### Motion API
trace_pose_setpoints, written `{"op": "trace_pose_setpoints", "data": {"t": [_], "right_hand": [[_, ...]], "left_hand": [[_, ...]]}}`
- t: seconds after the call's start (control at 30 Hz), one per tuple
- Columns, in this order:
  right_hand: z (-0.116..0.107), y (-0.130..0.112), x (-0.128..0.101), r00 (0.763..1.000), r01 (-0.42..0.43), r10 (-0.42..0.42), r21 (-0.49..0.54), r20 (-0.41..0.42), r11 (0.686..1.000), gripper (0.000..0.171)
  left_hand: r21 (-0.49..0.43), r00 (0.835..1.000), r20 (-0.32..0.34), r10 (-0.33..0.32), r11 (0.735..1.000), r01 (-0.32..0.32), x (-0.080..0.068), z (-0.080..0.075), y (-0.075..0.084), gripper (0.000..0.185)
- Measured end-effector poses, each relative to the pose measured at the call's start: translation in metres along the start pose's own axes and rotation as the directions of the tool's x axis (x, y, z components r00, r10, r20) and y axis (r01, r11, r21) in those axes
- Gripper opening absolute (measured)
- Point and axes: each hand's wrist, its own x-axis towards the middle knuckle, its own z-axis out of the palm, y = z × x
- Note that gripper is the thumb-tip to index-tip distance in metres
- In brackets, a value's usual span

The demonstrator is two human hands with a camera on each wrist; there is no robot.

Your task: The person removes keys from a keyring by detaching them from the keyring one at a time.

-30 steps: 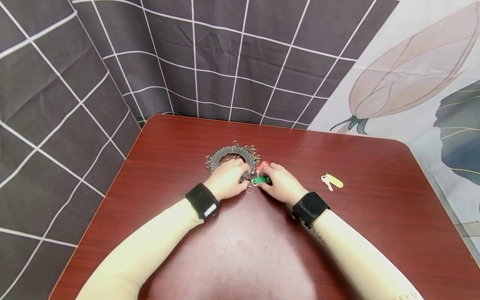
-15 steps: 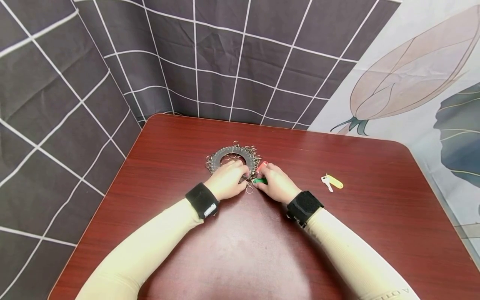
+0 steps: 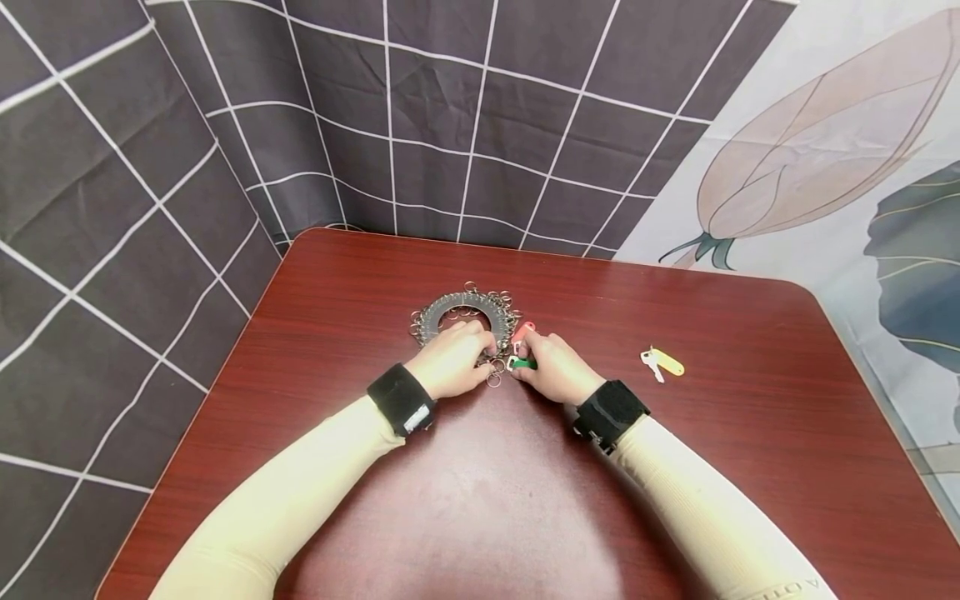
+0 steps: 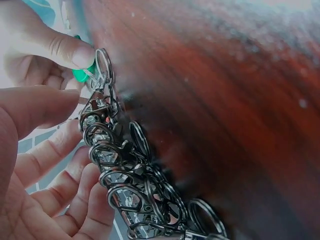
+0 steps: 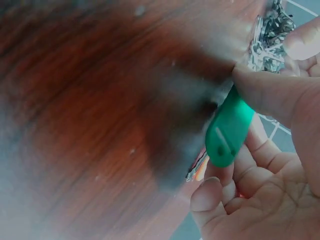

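Observation:
A grey disc-shaped ring [image 3: 438, 317] lies on the table, its edge lined with small metal clips and key rings [image 4: 137, 175]. My left hand [image 3: 453, 360] rests over its near side. In the left wrist view, its thumb and fingers pinch a metal clip [image 4: 95, 107] at the end of the row. My right hand [image 3: 558, 367] pinches a green key tag [image 5: 230, 127] between thumb and finger. The tag's pale end is close to a loose key ring [image 4: 104, 65]; whether they are linked, I cannot tell. Just beyond the right fingertips lies a red key tag [image 3: 522, 333], partly covered.
To the right of my hands, a yellow key tag [image 3: 670, 362] with a silver key [image 3: 652, 365] lies on the reddish-brown table [image 3: 465, 500]. A dark tiled-pattern cloth [image 3: 427, 125] hangs behind the back edge.
My right hand has shifted slightly left with the green key tag, whose pale end now shows beside the key ring. The left hand has stayed nearly still.

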Motion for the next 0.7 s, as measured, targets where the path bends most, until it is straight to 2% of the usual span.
{"op": "trace_pose_setpoints", "data": {"t": [0.2,0.37,0.47,0.7], "right_hand": [[0.000,0.002,-0.003,1.000,-0.014,0.013,0.017,0.020,1.000,0.031],[-0.005,0.001,-0.005,1.000,-0.010,0.011,-0.007,0.021,1.000,0.017],[-0.008,0.002,-0.007,1.000,-0.003,0.003,0.003,0.002,1.000,0.014],[-0.014,0.000,-0.010,0.998,-0.059,0.062,0.122,-0.016,0.991,0.007]], "left_hand": [[-0.001,1.000,0.007,0.002,1.000,-0.002,0.000,0.000,-0.001,0.016],[-0.008,1.000,0.004,0.007,1.000,-0.007,0.001,0.001,-0.002,0.015],[-0.018,1.000,-0.001,0.010,1.000,-0.010,0.001,0.001,-0.001,0.014],[-0.042,1.000,0.012,0.011,0.999,-0.010,-0.001,0.000,-0.002,0.022]]}}
